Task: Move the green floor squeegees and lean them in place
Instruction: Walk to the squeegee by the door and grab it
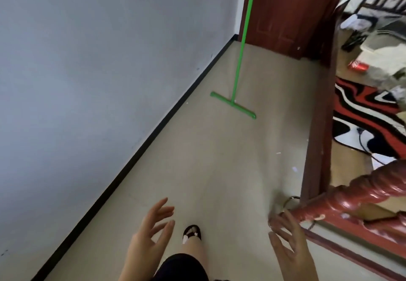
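Note:
One green floor squeegee [238, 60] stands ahead of me in the corridor. Its blade rests on the beige floor and its long handle rises to the top of the view, by the corner where the wall meets a dark red door. My left hand [147, 239] is raised at the bottom centre, fingers spread, holding nothing. My right hand [287, 245] is raised at the bottom right, also with fingers apart and nothing in it. Both hands are far short of the squeegee.
A pale wall [87, 82] with a black skirting runs along the left. A dark red door [285, 12] closes the far end. On the right, a red carved post [362, 195] and a doorway to a room with a red, black and white rug [369, 113]. My foot [192, 233] is stepping forward.

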Demonstrator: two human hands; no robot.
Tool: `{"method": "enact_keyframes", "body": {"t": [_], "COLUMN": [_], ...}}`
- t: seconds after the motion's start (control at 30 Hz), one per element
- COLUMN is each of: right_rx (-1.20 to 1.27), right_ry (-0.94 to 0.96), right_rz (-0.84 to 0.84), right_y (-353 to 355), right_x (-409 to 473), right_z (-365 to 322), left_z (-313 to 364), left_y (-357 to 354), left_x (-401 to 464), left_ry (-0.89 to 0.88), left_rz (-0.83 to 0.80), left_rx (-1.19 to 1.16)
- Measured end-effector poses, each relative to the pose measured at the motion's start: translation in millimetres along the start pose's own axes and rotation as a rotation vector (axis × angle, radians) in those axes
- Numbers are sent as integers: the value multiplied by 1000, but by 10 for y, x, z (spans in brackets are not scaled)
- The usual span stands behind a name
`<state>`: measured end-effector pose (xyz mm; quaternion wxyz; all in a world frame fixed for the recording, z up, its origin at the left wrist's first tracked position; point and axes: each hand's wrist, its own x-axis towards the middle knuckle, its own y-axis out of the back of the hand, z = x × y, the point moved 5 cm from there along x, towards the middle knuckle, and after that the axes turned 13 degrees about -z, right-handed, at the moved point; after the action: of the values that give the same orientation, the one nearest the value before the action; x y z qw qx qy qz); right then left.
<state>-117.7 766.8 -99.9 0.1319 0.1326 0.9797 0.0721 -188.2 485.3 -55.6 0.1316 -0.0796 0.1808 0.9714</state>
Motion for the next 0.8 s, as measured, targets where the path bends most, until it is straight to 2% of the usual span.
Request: {"method": "enact_keyframes", "body": {"t": [0.13, 0.27, 0.37, 0.53, 0.67, 0.8], "right_rx": [18, 64, 67, 62, 55, 86], "right_ry": [5, 19, 47, 59, 71, 98], "right_rz": [55, 91, 188, 269, 249, 131], "right_y": [299, 641, 972, 1500, 1951, 2462], "right_x": [921, 1920, 2586, 3553, 4429, 5392], "right_z": [-4, -267, -546, -692, -832, -1137], "left_z": [217, 581, 959, 1326, 1572, 1922], "left_y": [-271, -510, -655, -1069, -1475, -2017], "left_x": [1012, 2229, 3061, 4105, 4952, 5752], "left_ry": [-26, -76, -110, -113, -116, -110], "left_rz": [-56, -116, -143, -217, -186, -111], "left_rx": [19, 2, 0, 15, 18, -14]}}
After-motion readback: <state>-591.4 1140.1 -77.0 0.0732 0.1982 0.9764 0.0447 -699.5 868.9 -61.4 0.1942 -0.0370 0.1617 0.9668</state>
